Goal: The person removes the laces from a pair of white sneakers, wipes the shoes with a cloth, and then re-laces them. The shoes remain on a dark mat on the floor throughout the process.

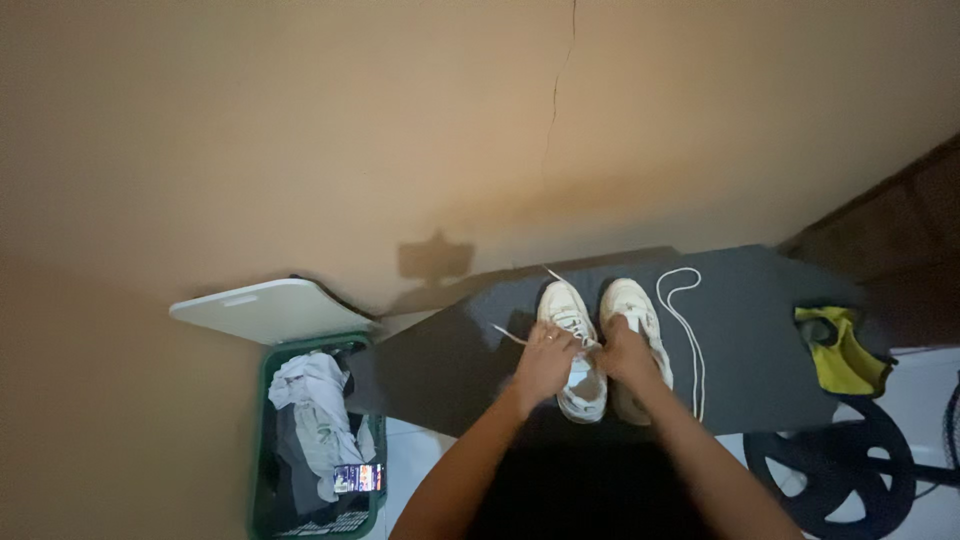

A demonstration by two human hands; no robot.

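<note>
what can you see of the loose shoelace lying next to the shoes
The loose shoelace is a thin white cord, apparently fabric, lying slack on the dark table just right of the right shoe. It forms a long narrow loop, rounded at the far end, both strands running toward the near edge. Neither hand touches it.

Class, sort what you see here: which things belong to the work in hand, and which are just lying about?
In hand: left hand and right hand at the left white shoe; right white shoe; loose white lace.

Lying about: green laundry basket; white lid; yellow cloth; fan.
</note>
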